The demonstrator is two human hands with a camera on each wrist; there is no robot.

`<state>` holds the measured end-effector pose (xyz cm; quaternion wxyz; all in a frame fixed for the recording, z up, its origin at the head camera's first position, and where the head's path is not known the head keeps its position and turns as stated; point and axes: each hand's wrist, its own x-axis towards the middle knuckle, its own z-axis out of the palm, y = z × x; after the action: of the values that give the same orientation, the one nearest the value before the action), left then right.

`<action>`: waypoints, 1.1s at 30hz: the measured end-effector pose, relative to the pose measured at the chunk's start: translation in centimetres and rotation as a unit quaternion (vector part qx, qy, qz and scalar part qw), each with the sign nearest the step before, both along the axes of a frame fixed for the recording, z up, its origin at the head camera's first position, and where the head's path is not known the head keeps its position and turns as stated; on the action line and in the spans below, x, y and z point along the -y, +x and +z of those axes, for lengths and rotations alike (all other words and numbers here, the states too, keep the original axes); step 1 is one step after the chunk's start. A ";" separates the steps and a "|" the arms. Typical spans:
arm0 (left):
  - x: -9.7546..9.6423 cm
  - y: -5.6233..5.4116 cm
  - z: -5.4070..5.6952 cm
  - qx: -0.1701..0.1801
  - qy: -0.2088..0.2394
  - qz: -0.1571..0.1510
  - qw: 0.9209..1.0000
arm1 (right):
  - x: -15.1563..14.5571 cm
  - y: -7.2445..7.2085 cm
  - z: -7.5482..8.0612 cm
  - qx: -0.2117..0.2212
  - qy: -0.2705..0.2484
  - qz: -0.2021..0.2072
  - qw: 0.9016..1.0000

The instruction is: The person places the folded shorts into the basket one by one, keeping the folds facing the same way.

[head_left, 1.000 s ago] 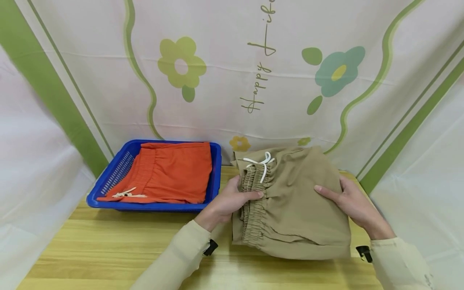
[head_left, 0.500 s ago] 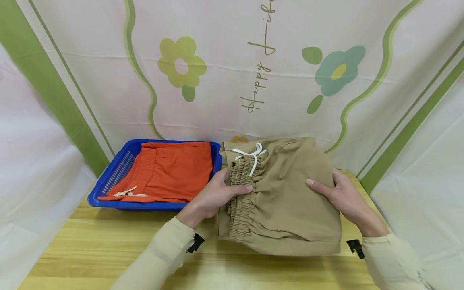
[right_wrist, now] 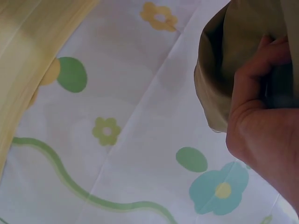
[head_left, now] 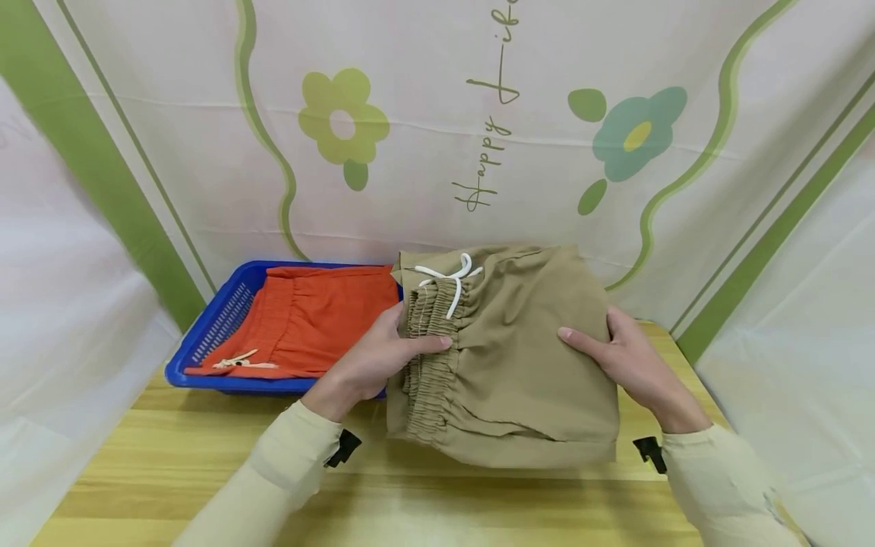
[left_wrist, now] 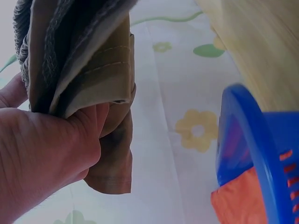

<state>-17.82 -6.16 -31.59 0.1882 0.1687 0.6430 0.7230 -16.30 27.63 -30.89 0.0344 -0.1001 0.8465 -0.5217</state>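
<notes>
Folded khaki shorts (head_left: 519, 365) with a gathered elastic waistband and a white drawstring (head_left: 459, 277) hang between both hands above the table. My left hand (head_left: 376, 353) grips the waistband side, thumb on top and fingers underneath. On the opposite side, my right hand (head_left: 632, 365) pinches the leg end with its thumb across the front. The left wrist view shows the left hand (left_wrist: 51, 149) tucked into the fabric layers; in the right wrist view the right hand (right_wrist: 261, 102) has its fingers curled into the cloth. The shorts' left edge overlaps the right end of a blue basket (head_left: 198, 384).
Orange shorts (head_left: 335, 319) with a cream drawstring lie folded inside the basket at the left. The wooden table (head_left: 205, 471) runs back to a white floral curtain (head_left: 424, 114), with more white cloth at both sides.
Both hands have carried the khaki shorts leftward and slightly up in the head view, so they now cover the basket's right end. The basket and orange shorts stay put.
</notes>
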 end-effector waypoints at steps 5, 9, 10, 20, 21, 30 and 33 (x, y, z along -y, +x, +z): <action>0.9 -0.1 0.5 -0.003 0.009 0.001 1.000 | 0.9 -0.4 0.4 -0.006 -0.008 0.009 1.000; 1.7 -0.4 1.1 -0.008 0.004 0.004 1.000 | 1.6 -0.8 0.8 -0.006 -0.009 0.010 1.000; 1.9 -0.4 1.3 -0.010 0.001 0.006 1.000 | 1.8 -0.9 0.9 -0.008 -0.006 0.011 1.000; 4.6 -1.5 2.5 -0.008 -0.034 0.005 0.999 | 4.2 -2.4 1.8 -0.018 -0.031 0.028 0.999; 4.8 -1.6 2.6 -0.007 -0.033 0.003 0.999 | 4.5 -2.6 1.9 -0.016 -0.036 0.030 0.999; 7.3 -2.3 3.4 0.010 -0.036 0.010 0.999 | 6.7 -3.9 2.1 -0.011 -0.063 0.038 0.997; 8.2 -2.5 3.7 0.017 -0.037 0.007 0.999 | 7.6 -4.3 2.1 -0.019 -0.077 0.043 0.996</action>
<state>-20.32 -14.34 -27.85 0.2002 0.1448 0.6670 0.7029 -20.64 20.03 -28.79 0.0330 -0.1483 0.7993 -0.5814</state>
